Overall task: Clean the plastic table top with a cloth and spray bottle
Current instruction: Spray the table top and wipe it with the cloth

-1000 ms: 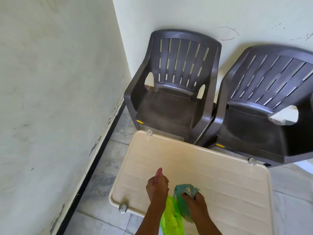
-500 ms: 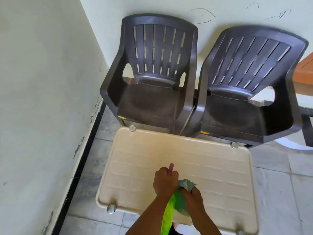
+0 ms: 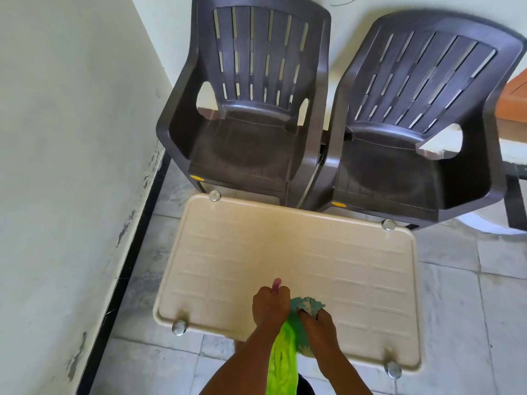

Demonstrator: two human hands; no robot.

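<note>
Both hands have edged right; left hand [image 3: 269, 307] grip hides the pink-tipped bottle [image 3: 276, 285]; right hand [image 3: 316, 323] clenches the cloth [image 3: 306, 303].

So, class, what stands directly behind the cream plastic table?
Two dark plastic armchairs, one on the left and one on the right, stand side by side against the wall. The cream plastic table hides their front legs.

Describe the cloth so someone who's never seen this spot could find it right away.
Find the cream plastic table in front of two dark chairs. At its near edge two hands meet; the right hand presses a crumpled teal cloth onto the top. It is the only soft thing there, unlike the pink-tipped bottle in the left hand.
</note>
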